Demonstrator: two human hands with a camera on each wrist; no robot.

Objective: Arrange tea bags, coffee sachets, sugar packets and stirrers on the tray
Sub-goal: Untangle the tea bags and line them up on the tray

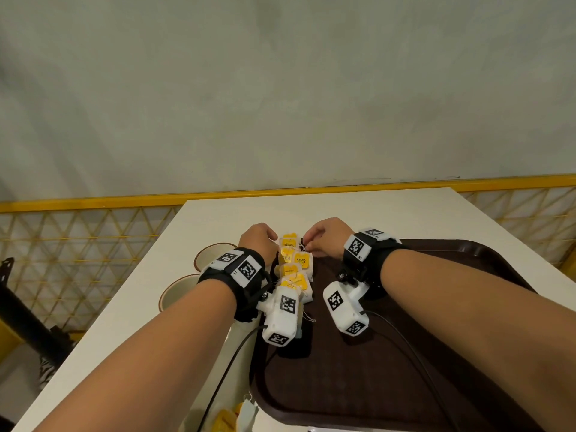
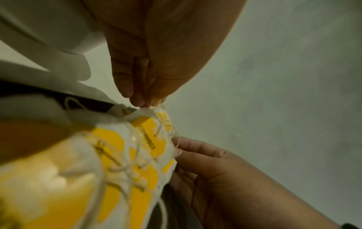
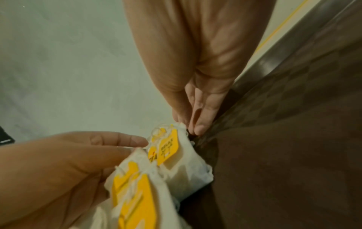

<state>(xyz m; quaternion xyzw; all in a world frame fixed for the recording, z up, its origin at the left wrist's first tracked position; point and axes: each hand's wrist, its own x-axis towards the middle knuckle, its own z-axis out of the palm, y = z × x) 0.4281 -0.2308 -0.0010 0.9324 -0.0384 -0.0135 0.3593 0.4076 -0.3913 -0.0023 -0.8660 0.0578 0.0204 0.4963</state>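
Row of tea bags [image 1: 293, 269] on tray [image 1: 436, 338] edge, tags read RELAX, TEA, CONNECT (others blurred). Left hand [image 1: 258, 241] and right hand [image 1: 325, 236] each pinch the far bag.

On the yellow tea bag tags [image 1: 291, 260] I read "RELAX" on the farthest one [image 1: 289, 243], "TEA" on the next [image 1: 286, 258], "RELAX" again beside it [image 1: 301, 260], and "CONNECT" nearer me [image 1: 289, 270]. The right wristband marker [image 1: 358, 249] carries "R1".
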